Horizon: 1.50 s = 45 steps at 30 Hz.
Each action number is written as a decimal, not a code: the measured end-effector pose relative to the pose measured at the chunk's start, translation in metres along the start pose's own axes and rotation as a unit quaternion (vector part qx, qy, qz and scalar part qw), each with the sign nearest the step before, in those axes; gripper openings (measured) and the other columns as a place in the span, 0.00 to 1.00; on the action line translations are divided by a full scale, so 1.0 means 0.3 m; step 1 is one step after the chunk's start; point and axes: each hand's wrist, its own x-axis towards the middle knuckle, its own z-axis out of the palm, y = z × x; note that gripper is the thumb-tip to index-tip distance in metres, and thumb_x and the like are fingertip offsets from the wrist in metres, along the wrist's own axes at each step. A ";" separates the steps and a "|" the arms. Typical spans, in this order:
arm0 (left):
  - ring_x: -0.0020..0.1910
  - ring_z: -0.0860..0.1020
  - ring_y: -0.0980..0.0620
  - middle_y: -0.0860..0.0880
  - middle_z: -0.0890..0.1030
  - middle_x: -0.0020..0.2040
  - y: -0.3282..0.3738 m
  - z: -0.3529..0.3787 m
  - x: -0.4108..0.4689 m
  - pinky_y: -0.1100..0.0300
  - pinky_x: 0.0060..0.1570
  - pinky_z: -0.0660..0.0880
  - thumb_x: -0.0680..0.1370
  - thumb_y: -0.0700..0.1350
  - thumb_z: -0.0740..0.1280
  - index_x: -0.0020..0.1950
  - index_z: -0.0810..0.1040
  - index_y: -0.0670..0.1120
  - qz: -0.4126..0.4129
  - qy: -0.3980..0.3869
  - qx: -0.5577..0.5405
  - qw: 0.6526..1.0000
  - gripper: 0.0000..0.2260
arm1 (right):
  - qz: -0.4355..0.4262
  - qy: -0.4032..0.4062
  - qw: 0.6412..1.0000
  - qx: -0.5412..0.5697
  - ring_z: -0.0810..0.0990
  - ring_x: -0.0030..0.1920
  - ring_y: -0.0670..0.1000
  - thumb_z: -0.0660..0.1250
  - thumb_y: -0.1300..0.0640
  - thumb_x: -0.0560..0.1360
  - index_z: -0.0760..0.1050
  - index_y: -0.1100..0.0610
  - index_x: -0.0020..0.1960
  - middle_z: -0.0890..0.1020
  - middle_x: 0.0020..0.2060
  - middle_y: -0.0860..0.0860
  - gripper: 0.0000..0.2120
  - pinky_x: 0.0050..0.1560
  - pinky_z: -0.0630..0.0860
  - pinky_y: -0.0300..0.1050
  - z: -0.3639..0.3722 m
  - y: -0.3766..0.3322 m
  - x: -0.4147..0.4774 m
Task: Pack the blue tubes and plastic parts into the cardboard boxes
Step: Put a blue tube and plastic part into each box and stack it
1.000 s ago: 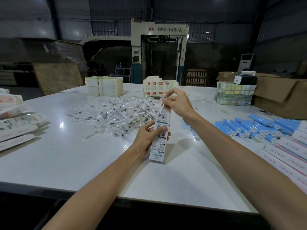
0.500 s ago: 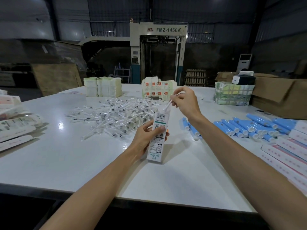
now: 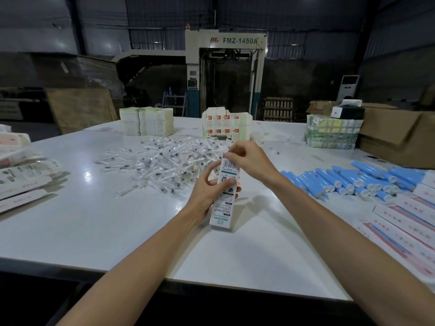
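Carton (image 3: 224, 196) held upright: left hand (image 3: 208, 192) grips its middle, right hand (image 3: 249, 161) pinches its top end. Likely fault: excess force crushes that end, jamming closure. Blue tubes (image 3: 353, 182) lie right, plastic parts (image 3: 162, 164) far.

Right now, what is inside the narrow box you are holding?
Nothing inside shows. The left hand grips the box, and the right hand pinches its top end, covering the opening. Only the printed outside with a barcode is visible.

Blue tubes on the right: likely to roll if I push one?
Probably yes: the blue tubes look round and lie on a glossy table. Packed side by side, neighbours may shift too.
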 end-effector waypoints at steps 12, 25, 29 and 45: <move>0.57 0.87 0.37 0.47 0.86 0.64 0.013 0.010 -0.018 0.39 0.51 0.86 0.77 0.49 0.81 0.78 0.68 0.69 0.060 -0.003 0.095 0.994 0.35 | 0.060 0.083 0.966 0.237 0.81 0.52 0.36 0.70 0.55 0.82 0.73 0.50 0.70 0.83 0.58 0.49 0.18 0.46 0.78 0.33 0.140 0.174 -0.161; 0.52 0.89 0.45 0.49 0.88 0.57 0.024 0.017 -0.012 0.52 0.43 0.86 0.77 0.48 0.81 0.71 0.77 0.63 0.086 0.002 0.169 0.982 0.26 | -0.001 0.014 0.970 0.241 0.81 0.61 0.47 0.66 0.57 0.84 0.75 0.56 0.64 0.82 0.59 0.52 0.10 0.59 0.79 0.42 0.097 0.192 -0.182; 0.53 0.88 0.50 0.50 0.88 0.56 0.023 0.022 -0.011 0.56 0.43 0.85 0.76 0.45 0.81 0.72 0.77 0.56 0.084 -0.005 0.187 0.979 0.26 | 0.000 0.010 0.975 0.222 0.82 0.57 0.50 0.64 0.51 0.85 0.76 0.54 0.61 0.84 0.55 0.50 0.09 0.58 0.80 0.48 0.081 0.200 -0.189; 0.53 0.87 0.45 0.48 0.89 0.55 0.047 0.024 -0.045 0.50 0.47 0.86 0.75 0.53 0.80 0.69 0.73 0.65 0.046 -0.055 0.241 0.968 0.27 | -0.037 0.040 0.981 0.183 0.86 0.42 0.51 0.62 0.63 0.85 0.77 0.56 0.57 0.87 0.43 0.54 0.06 0.44 0.82 0.42 0.021 0.189 -0.187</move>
